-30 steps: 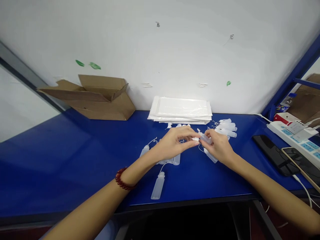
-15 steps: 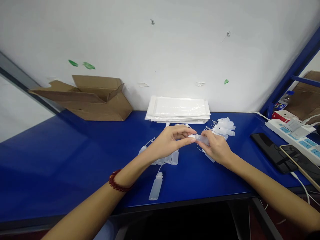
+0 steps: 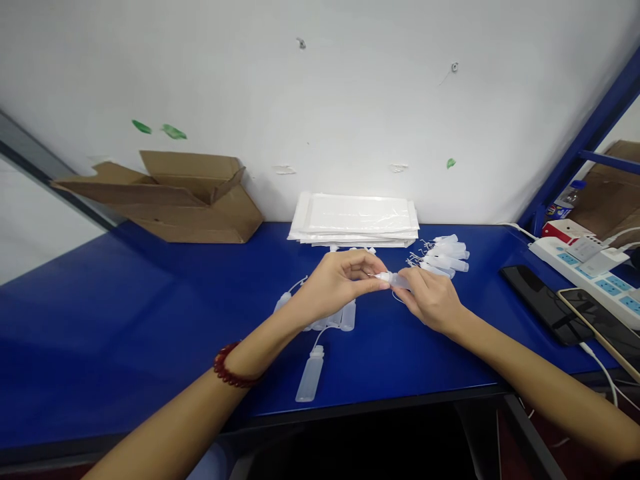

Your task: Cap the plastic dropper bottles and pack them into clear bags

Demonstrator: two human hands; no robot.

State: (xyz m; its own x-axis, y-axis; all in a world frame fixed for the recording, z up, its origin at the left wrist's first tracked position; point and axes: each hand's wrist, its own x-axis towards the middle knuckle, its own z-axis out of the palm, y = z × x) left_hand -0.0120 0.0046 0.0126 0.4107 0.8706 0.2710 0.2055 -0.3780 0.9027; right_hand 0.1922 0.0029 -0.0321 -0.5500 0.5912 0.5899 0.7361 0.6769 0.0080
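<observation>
I'm pinching the cap with my left hand, while my right hand is gripping the bottle above the table.

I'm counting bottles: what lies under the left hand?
Translucent bottles lie side by side on the blue table beneath the left hand; it covers their tops, so their number is unclear.

A single head-worn camera looks forward and down from the person's own position, facing the white wall behind the blue worktop. Range is close: both forearms enter from the lower edge, and the left hand and right hand meet on a small bottle near frame centre.
</observation>
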